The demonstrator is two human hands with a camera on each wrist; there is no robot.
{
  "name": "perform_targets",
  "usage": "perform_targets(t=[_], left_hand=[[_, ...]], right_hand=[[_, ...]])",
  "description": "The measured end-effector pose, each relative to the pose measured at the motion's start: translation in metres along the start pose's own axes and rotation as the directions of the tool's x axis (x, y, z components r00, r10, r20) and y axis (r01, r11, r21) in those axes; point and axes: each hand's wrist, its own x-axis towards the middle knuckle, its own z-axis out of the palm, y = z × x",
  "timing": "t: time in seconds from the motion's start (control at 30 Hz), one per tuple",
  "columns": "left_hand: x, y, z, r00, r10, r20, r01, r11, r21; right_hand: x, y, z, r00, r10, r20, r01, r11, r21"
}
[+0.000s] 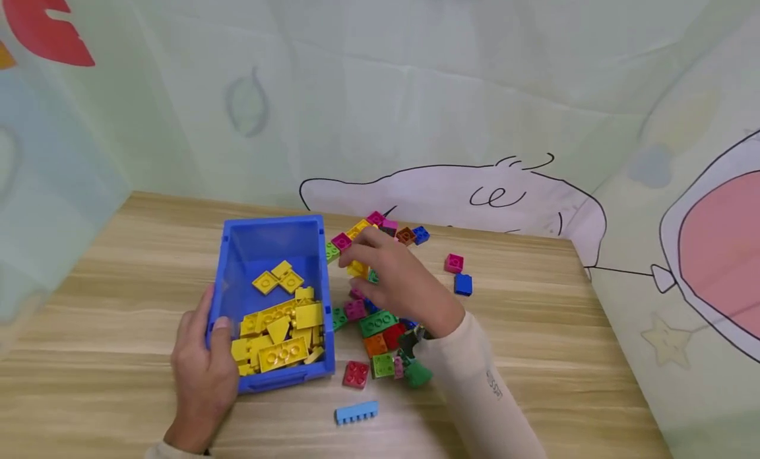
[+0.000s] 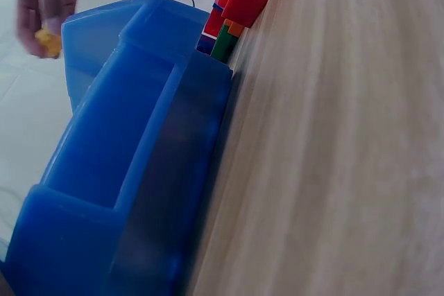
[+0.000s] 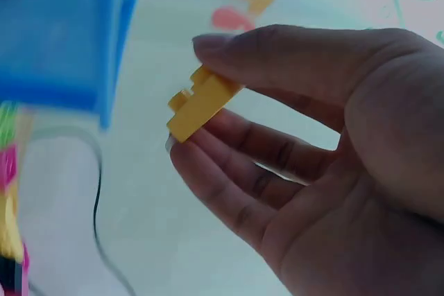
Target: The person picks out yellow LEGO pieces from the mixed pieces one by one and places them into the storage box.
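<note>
My left hand [image 1: 204, 370] grips the near left wall of a blue plastic bin [image 1: 220, 281], thumb over the rim. Several yellow toy bricks [image 1: 284, 355] lie inside the bin, mostly toward its near end. To the right of the bin, above a pile of mixed bricks, is my right hand [image 1: 394, 277]. It pinches a yellow toy brick [image 3: 205, 105] between thumb and fingertips, with the studs showing in the right wrist view. In the left wrist view that hand and brick appear blurred beyond the bin's rim [image 2: 142, 95].
Mixed bricks lie right of the bin, including a green brick [image 1: 378, 323] and a red brick [image 1: 355, 374]. A light blue brick [image 1: 356, 413] lies nearer. Farther right are a pink brick [image 1: 454, 263] and a blue brick [image 1: 463, 285]. A printed curtain [image 1: 415, 103] hangs behind the wooden table [image 1: 534, 353].
</note>
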Motion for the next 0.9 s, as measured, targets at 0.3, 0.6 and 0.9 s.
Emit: perform_targets(t=[0.3, 0.6, 0.9], left_hand=[[0.0, -0.001, 0.0, 1.0, 0.013, 0.004, -0.013, 1.0, 0.005], [0.0, -0.003, 0.001, 0.999, 0.042, -0.01, -0.042, 0.999, 0.012], [0.0, -0.004, 0.0, 0.999, 0.049, -0.01, -0.049, 0.999, 0.013]], right_hand=[[0.006, -0.043, 0.025, 0.971, -0.224, 0.08, 0.219, 0.974, 0.06], [0.023, -0.074, 0.065, 0.956, -0.218, 0.196, 0.223, 0.975, -0.006], [0.032, -0.08, 0.09, 0.973, -0.158, 0.169, 0.173, 0.982, -0.08]])
